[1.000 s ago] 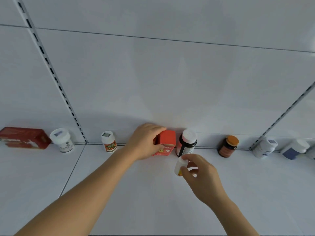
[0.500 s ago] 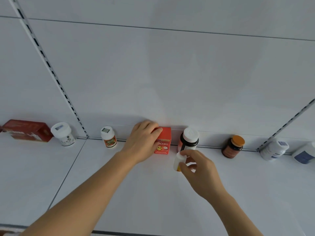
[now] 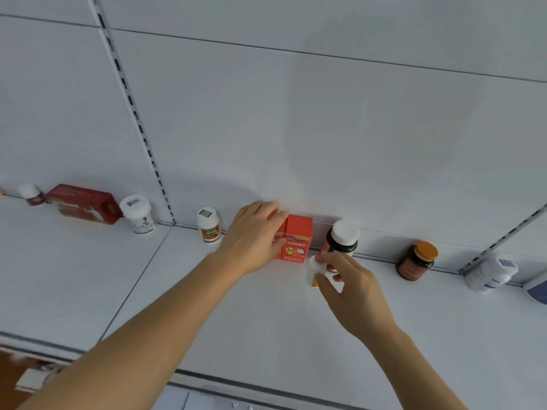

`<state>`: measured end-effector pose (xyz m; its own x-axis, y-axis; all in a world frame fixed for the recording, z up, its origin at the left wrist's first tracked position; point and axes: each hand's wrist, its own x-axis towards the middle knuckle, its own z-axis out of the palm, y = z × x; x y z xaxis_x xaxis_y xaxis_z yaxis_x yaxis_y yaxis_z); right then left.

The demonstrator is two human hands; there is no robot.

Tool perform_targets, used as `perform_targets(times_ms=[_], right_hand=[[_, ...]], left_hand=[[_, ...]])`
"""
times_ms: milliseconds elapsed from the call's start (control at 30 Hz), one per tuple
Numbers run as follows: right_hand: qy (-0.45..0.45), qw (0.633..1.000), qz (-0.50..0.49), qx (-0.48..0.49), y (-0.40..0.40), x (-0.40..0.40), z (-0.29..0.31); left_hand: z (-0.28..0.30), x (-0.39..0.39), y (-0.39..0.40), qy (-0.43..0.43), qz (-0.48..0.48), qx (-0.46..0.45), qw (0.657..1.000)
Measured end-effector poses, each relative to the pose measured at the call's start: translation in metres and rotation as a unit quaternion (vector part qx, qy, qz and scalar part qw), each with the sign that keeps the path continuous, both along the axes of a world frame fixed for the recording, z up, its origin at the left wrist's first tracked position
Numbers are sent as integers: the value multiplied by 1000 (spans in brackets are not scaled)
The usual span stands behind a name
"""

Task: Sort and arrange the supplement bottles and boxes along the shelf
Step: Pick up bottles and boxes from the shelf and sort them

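Observation:
My left hand (image 3: 254,236) grips a small red-orange box (image 3: 297,242) that stands against the back wall of the white shelf (image 3: 266,321). My right hand (image 3: 350,287) pinches a small white bottle (image 3: 313,272) with an orange label, just in front of the box's right corner. Behind that hand stands a dark bottle with a white cap (image 3: 342,236). A white bottle with a red label (image 3: 208,229) stands left of my left hand.
Along the back wall stand a dark red box (image 3: 85,204), a white jar (image 3: 137,214) and a small bottle (image 3: 29,193) at the left. An amber orange-capped bottle (image 3: 417,260) and tilted white bottles (image 3: 491,272) are at the right. Slotted uprights (image 3: 139,125) divide the wall.
The view has shifted right and down, so everything sits further left; the shelf's front edge now shows. Both hands keep their holds on the red box and the small white bottle.

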<state>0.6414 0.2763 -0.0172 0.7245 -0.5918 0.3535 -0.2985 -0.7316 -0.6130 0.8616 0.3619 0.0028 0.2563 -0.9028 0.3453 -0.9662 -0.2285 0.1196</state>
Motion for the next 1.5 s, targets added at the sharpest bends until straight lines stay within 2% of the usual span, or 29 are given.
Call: perform_targets(times_ms=[167,367,600,767,933,1300,1500], right_hand=[[-31,999,11,8,22,20,6],[-36,998,23,39,78,60,17],[-44,997,45,53,188,131,18],[-55,995,78,26,274,189,14],[-25,994,107,0,327,255,17],[-11,992,122,8,377,449,9],[1,995,101,15,389,544,2]], left_hand=[[1,3,46,44,29,-41,998],[4,25,121,60,66,-49,995],[5,81,255,60,114,-40,991],[2,129,349,57,165,-11,985],[-2,179,419,67,202,0,977],[0,329,481,57,273,31,960],[1,403,496,85,285,33,954]])
